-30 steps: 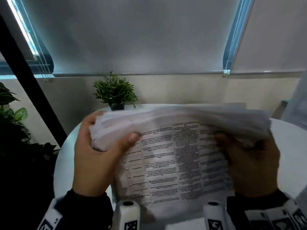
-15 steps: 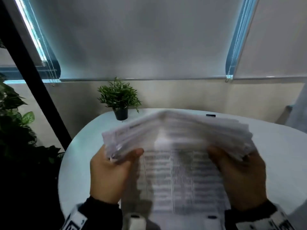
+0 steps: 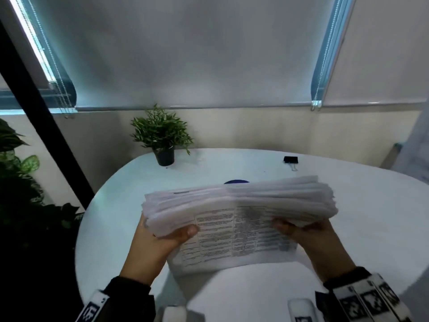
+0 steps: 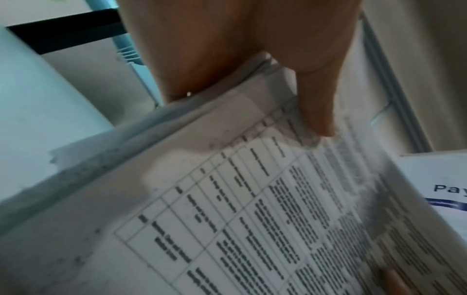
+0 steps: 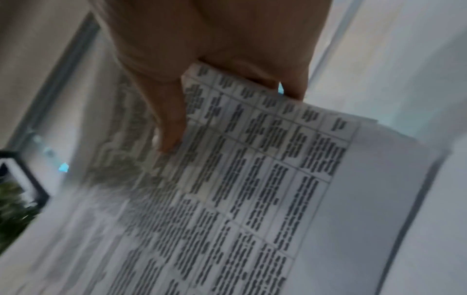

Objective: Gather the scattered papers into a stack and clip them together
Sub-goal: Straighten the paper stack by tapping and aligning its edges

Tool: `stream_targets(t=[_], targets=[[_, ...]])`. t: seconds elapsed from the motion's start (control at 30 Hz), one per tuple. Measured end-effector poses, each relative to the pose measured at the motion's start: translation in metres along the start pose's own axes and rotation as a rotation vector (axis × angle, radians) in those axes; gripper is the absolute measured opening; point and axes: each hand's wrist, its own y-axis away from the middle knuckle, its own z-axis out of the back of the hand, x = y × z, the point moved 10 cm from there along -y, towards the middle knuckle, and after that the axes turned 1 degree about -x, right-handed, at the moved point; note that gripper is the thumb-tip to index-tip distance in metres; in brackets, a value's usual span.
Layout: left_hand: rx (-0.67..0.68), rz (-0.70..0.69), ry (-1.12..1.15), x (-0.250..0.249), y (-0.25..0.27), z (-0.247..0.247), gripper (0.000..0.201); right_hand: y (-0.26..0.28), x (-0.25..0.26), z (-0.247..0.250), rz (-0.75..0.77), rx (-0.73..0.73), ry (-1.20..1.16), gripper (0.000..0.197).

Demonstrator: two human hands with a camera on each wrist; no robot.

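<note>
A thick stack of printed papers [image 3: 239, 205] stands on edge over the white round table [image 3: 371, 205], its top edges toward the window and a page with a printed table facing me. My left hand [image 3: 160, 240] grips its left end, thumb [image 4: 318, 103] pressed on the printed page [image 4: 227, 219]. My right hand [image 3: 313, 238] grips the right end, thumb [image 5: 169, 123] on the same page [image 5: 252, 199]. A black binder clip [image 3: 290, 160] lies at the far right of the table, well beyond the stack and apart from both hands.
A small potted plant [image 3: 162, 138] stands at the table's far left edge. A dark blue round thing [image 3: 236, 181] peeks out just behind the stack. Large leafy plants [image 3: 21, 182] fill the floor to the left. Roller blinds [image 3: 197, 54] cover the windows behind.
Both hands have lowered the stack toward the table and away from my face. The binder clip and the blue thing, hidden before, have come into sight behind it.
</note>
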Motion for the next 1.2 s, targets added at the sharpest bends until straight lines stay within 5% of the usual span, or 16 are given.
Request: stream_targets(t=[0.2, 0.27, 0.37, 0.53, 0.73, 0.87, 0.97, 1.1, 1.2], targets=[[0.145, -0.010, 0.061, -0.014, -0.006, -0.025, 0.063, -0.003, 0.006, -0.006, 0.014, 0.102, -0.001, 0.087], [0.092, -0.002, 0.068, -0.013, -0.010, -0.017, 0.073, -0.003, 0.006, -0.003, 0.010, 0.096, -0.019, 0.080], [0.027, 0.019, 0.046, -0.002, -0.014, -0.012, 0.080, -0.005, 0.000, 0.001, 0.013, 0.037, -0.054, 0.096], [-0.063, 0.006, 0.025, -0.007, -0.010, -0.013, 0.062, -0.003, 0.012, 0.005, 0.125, -0.083, -0.081, 0.091], [-0.034, 0.015, 0.056, -0.005, -0.010, -0.004, 0.089, -0.005, 0.023, 0.002, 0.084, 0.041, -0.052, 0.060], [-0.060, 0.027, 0.065, -0.003, -0.008, -0.018, 0.053, -0.001, 0.017, -0.016, 0.066, 0.063, 0.038, 0.058], [-0.065, -0.032, 0.025, -0.011, -0.009, -0.022, 0.054, 0.000, 0.039, -0.031, 0.153, 0.076, 0.050, 0.036], [-0.057, -0.013, 0.023, -0.005, -0.009, 0.001, 0.084, -0.005, 0.027, -0.014, 0.100, 0.091, -0.038, 0.080], [-0.028, 0.015, 0.025, -0.002, -0.006, -0.004, 0.064, -0.002, 0.014, -0.014, 0.064, 0.061, -0.045, 0.069]])
